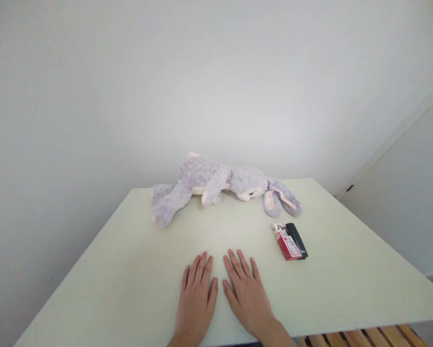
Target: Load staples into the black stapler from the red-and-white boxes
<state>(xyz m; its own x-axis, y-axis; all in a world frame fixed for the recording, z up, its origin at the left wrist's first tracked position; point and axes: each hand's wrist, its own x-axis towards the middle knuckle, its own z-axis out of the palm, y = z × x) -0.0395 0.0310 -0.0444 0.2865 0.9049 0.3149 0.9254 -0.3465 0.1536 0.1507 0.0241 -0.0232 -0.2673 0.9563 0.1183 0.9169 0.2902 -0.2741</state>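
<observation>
Two walls meet behind everything, a plain white wall [202, 72] straight ahead and a paler panel [412, 193] at the right. Next in size comes the worktop [129, 250], pale green and matte, its near right edge showing wooden slats [364, 336] below.

At the far side of it lies a plush rabbit [216, 185], grey-lilac with pink patches, stretched on its side: legs toward the left, head and long ears toward the right, a small beaded band at its neck.

Both hands lie flat, palms down, at the near middle of the worktop, holding nothing. The left hand [196, 301] has its fingers close together and pointing away; the right hand [247, 291] has its fingers slightly spread and angled a little leftward. Thumbs sit just beside each other, apart by a thin gap.

Smallest is a red and white packet [288, 243] with a black piece [298, 240] touching its right side, resting near the right hand and in front of the rabbit's ears.
</observation>
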